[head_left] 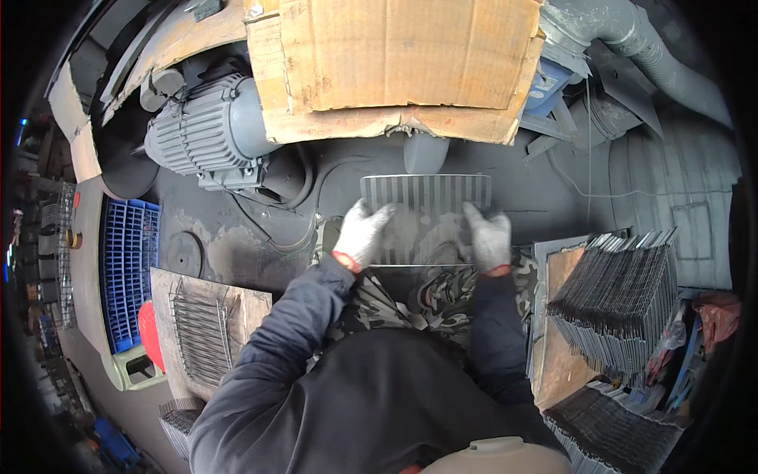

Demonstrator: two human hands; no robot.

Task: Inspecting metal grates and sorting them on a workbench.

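Between my two gloved hands is a flat rectangular metal grate with a thin bright frame and many parallel bars. My left hand wears a white glove and is closed on the grate's left edge, thumb up. At the right edge my right hand, in a greyish-white glove, grips it the same way. The far edge of the grate lies just below a grey machine part that sticks out from under a cardboard cover. My camouflage trouser legs show through and below the bars.
Tall stacks of similar grates stand on a wooden board at my right. On my left, a few grates lie on another board. Farther left are a blue plastic crate and red stool. Ahead sits a grey motor with loose cables.
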